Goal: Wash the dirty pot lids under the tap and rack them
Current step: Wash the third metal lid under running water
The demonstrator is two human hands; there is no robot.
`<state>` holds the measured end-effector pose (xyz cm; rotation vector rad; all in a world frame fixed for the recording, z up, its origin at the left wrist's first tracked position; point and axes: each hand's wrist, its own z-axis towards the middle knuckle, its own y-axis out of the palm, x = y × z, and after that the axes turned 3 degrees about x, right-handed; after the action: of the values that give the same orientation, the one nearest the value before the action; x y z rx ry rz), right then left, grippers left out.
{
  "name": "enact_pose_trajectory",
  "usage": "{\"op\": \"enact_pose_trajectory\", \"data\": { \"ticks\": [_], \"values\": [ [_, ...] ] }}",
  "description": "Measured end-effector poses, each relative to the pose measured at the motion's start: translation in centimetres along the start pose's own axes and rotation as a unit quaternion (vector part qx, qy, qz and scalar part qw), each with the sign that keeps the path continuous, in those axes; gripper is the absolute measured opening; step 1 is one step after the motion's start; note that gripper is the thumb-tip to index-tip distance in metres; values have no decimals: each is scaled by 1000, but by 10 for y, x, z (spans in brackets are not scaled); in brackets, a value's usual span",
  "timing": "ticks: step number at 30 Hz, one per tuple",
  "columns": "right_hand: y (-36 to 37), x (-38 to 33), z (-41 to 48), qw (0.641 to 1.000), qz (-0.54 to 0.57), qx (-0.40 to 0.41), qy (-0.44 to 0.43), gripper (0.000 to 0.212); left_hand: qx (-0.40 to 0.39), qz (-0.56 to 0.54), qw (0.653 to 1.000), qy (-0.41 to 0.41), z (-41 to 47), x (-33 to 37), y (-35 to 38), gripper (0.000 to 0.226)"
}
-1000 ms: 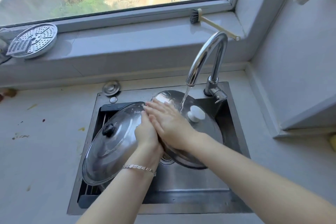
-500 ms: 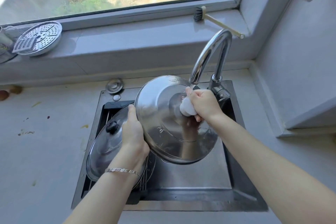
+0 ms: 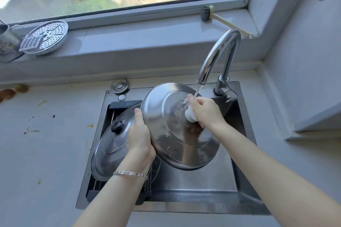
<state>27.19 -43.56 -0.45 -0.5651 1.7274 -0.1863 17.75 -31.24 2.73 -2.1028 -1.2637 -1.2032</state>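
Grips the white knob (image 3: pixel 190 116) of the steel lid (image 3: pixel 169 134) with curled right hand (image 3: pixel 206 111), clamps its left rim with left hand (image 3: pixel 140 136), tilted under the running tap (image 3: pixel 219 55) at frame centre. Lower left: black-knobbed lid (image 3: pixel 108 151) on the rack (image 3: pixel 96 188).

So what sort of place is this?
Probably a home kitchen: a steel sink with a running tap, a pot lid held under the stream, and a dish brush on the windowsill.
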Motion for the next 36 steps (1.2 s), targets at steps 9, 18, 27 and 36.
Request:
{"op": "enact_pose_trajectory", "data": {
  "ticks": [9,18,27,36],
  "values": [
    [-56,66,4,954,179,-6,240,48,-75,-32,994,-67,17,-10,8,47],
    [-92,28,9,995,63,73,-11,25,-76,74,947,-302,0,-44,10,54],
    [-91,46,2,994,104,44,-3,29,-83,7,955,-285,-7,-59,2,49],
    [-50,114,-30,966,33,-81,244,19,-91,279,954,61,-4,-36,1,42]
  ]
}}
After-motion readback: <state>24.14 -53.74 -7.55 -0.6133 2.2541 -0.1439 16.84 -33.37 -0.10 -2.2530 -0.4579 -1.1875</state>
